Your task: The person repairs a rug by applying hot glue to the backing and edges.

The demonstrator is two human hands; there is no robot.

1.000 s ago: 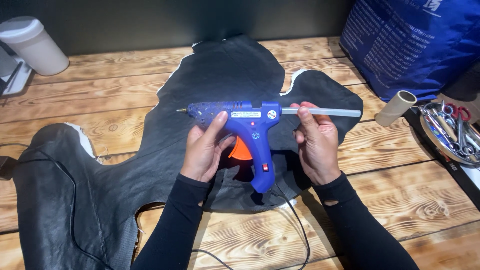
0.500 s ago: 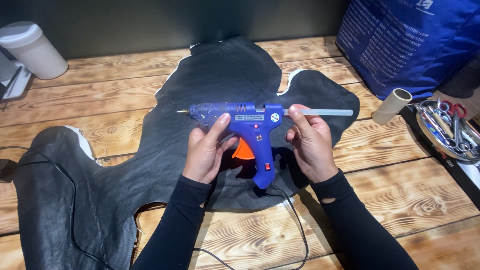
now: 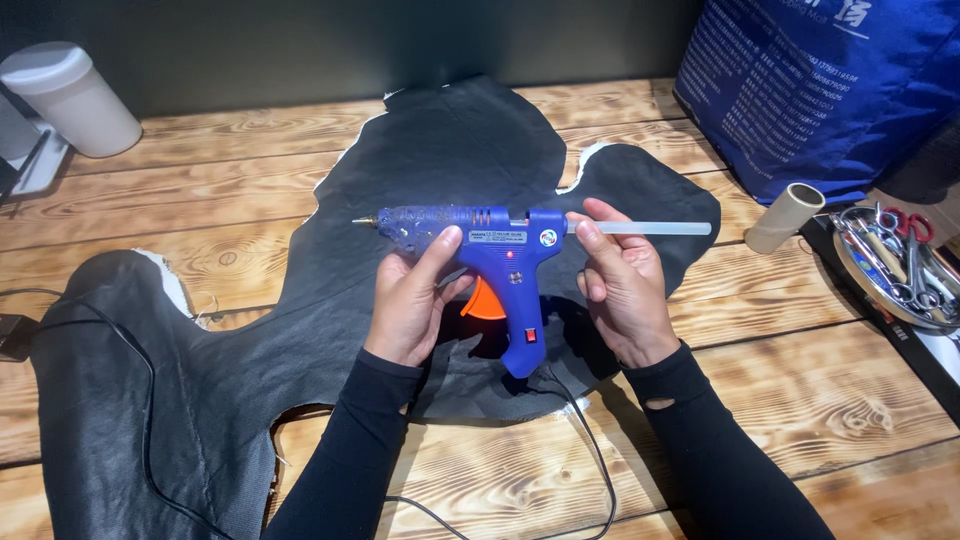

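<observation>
A blue hot glue gun (image 3: 500, 250) with an orange trigger is held level over a large piece of black leather (image 3: 460, 150), nozzle pointing left. My left hand (image 3: 415, 295) grips the barrel from below, thumb up on its side. My right hand (image 3: 625, 285) pinches a clear glue stick (image 3: 660, 228) that sticks out of the back of the gun to the right. A small red light glows on the gun's body. Its black cord (image 3: 590, 440) runs down from the handle toward me.
A wooden table (image 3: 230, 190) carries a white lidded container (image 3: 75, 100) at far left, a blue bag (image 3: 820, 80) at the back right, a cardboard tube (image 3: 785, 217), and a metal tray (image 3: 880, 275) of scissors and tools at right. Another cable (image 3: 140, 400) crosses the leather at left.
The exposed glue stick looks slightly shorter, with my right hand closer to the gun's back. The gun and my left hand have hardly moved.
</observation>
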